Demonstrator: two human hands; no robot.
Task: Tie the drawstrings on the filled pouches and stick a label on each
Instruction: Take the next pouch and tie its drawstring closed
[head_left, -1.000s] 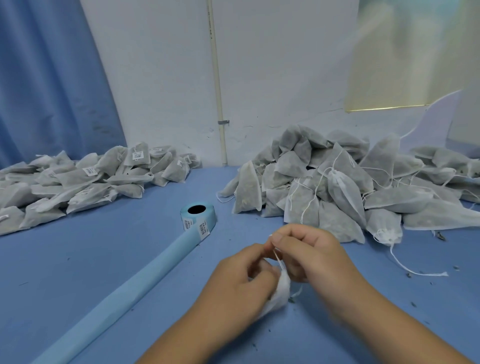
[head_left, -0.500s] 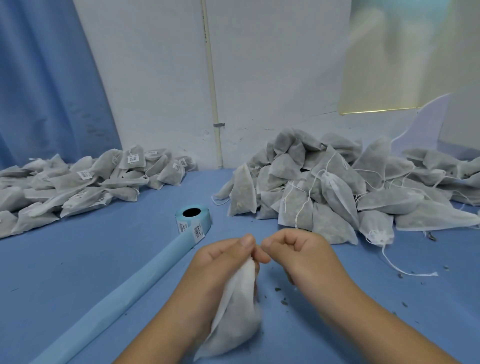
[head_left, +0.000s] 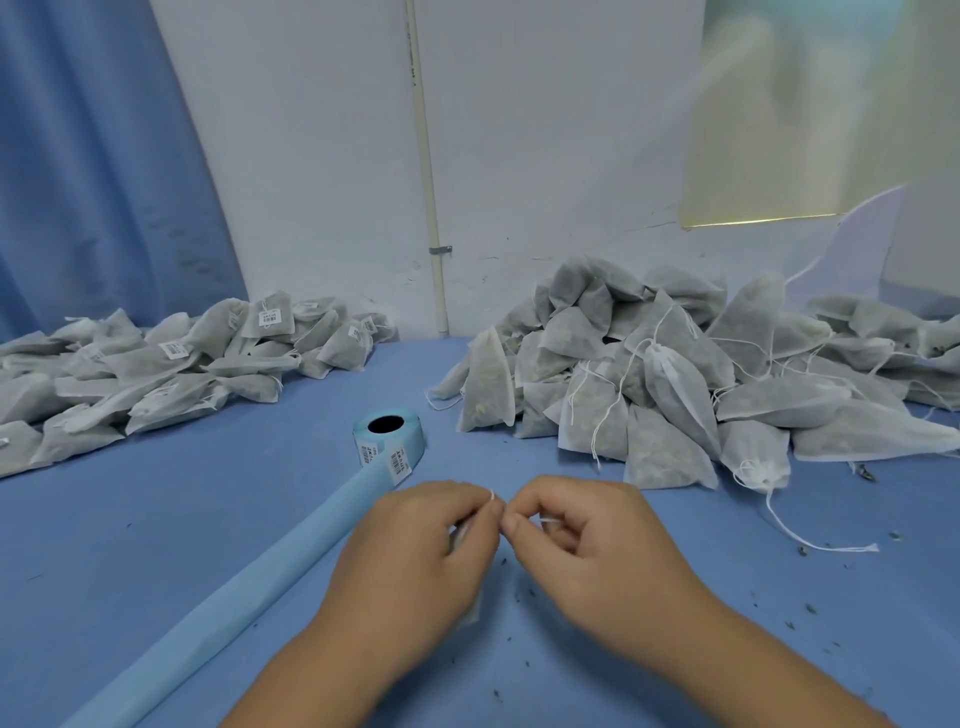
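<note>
Pouch (head_left: 474, 605) sits in our left hand (head_left: 415, 561), low centre, just above the table (head_left: 156, 519). The hand covers nearly all of it and only a pale sliver shows at the palm edge. Left fingers curl round it, with thumb and forefinger pinching one end of the drawstring (head_left: 545, 518). Right hand (head_left: 587, 540) is fisted, thumb and forefinger pinching the other strand. The two pinches meet fingertip to fingertip. We can't tell if a knot is formed because the fingers hide it.

Just beyond the left hand is the label roll (head_left: 387, 436), core hole up. Its backing strip (head_left: 234, 597) runs off to the bottom-left edge, passing close by the left wrist.

Right of the roll is a heap of filled pouches (head_left: 649, 374) with loose strings. One cinched pouch (head_left: 758, 457) at its near edge trails a string across the table.

Far left is a second heap (head_left: 156, 364), with several pouches showing white barcode labels.

Dark crumbs (head_left: 805, 551) are scattered around and right of our hands.

Behind are a white wall with a vertical pipe (head_left: 428, 171), and a blue curtain (head_left: 93, 182) on the left.
</note>
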